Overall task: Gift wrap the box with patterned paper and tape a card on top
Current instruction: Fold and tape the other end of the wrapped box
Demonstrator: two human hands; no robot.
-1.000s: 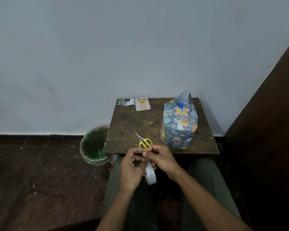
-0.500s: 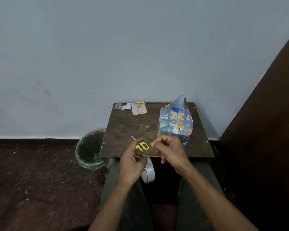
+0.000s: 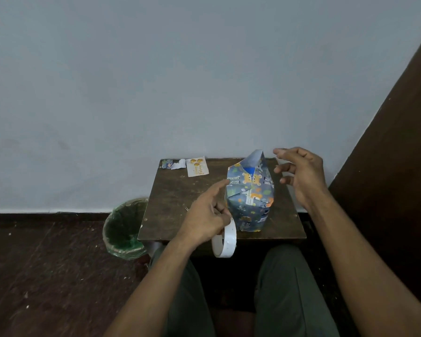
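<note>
Toward the table's [image 3: 180,198] back left corner lies the card [image 3: 197,166], thin and light, best pinched by an edge. The left hand [image 3: 206,215] grips the tape roll [image 3: 225,240] over the front edge, forefinger pointing at the wrapped box [image 3: 250,198]. Standing right of centre, that box looks light, its paper crushable; steady its sides. The right hand [image 3: 301,171] hovers beside its peak, fingers spread.

Box [image 3: 250,200]: wrapped in blue paper, printed with orange-yellow bears, green and orange blobs, white lettered strips. Tape roll [image 3: 225,242]: white. Card [image 3: 197,166]: white with yellow-gold motifs. Paper scrap [image 3: 172,164]: blue and white. Desk [image 3: 178,190]: dark brown, scuffed. Bin [image 3: 124,229]: green liner. Wall [image 3: 156,81]: pale blue-grey. Floor [image 3: 46,276]: dark reddish brown, speckled white. Trousers [image 3: 289,288]: dark olive green.
</note>
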